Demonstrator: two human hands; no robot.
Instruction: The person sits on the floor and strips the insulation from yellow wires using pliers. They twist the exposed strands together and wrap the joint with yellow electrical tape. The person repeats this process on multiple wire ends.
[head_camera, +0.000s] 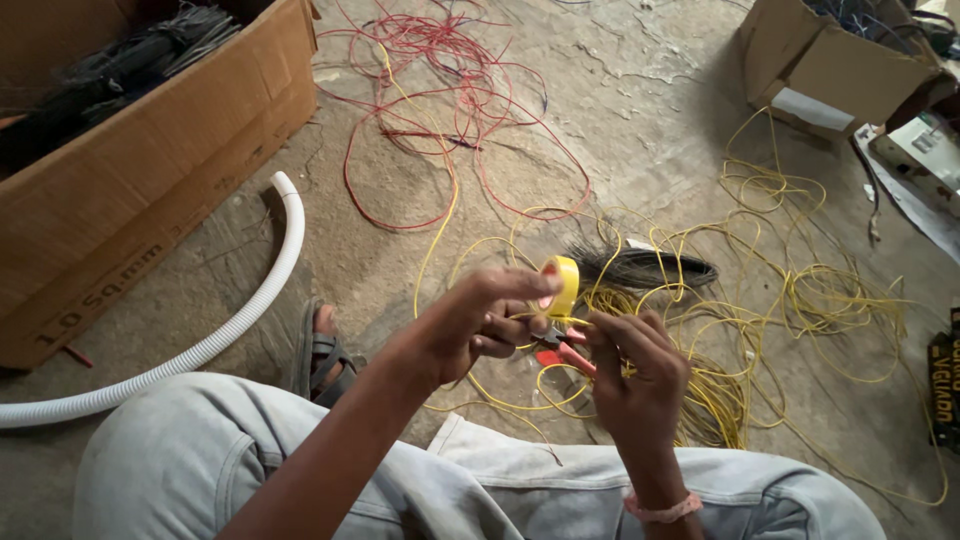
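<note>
I sit on the concrete floor (640, 110) with both hands raised in front of my knees. My left hand (480, 320) has its grip pressed together on a roll of yellow tape (562, 286), thumb and fingers pinching it so the roll stands on edge, just above my other hand. My right hand (635, 375) is curled with its grip closed around a strand of yellow wire (600, 322) that runs between the two hands; the fingertips meet right beside the tape. Just under my hands, partly hidden by them, lie pliers with red handles (568, 355), on the floor or my lap, I cannot tell which. A pink band (660, 510) circles my right wrist.

Beyond my hands a loose tangle of yellow wire (800, 290) spreads across the floor to the right, and a dark bundle of black strands (640, 268) lies just behind the tape roll. Farther off, a heap of red wire (440, 90) sprawls over the floor. To my left a large cardboard box (150, 170) holds dark cable bundles, and a white corrugated conduit (250, 310) curves along the floor beside it. My sandalled foot (322, 350) shows near the conduit. A second cardboard box (840, 70) stands at the upper right, well apart from my hands.
</note>
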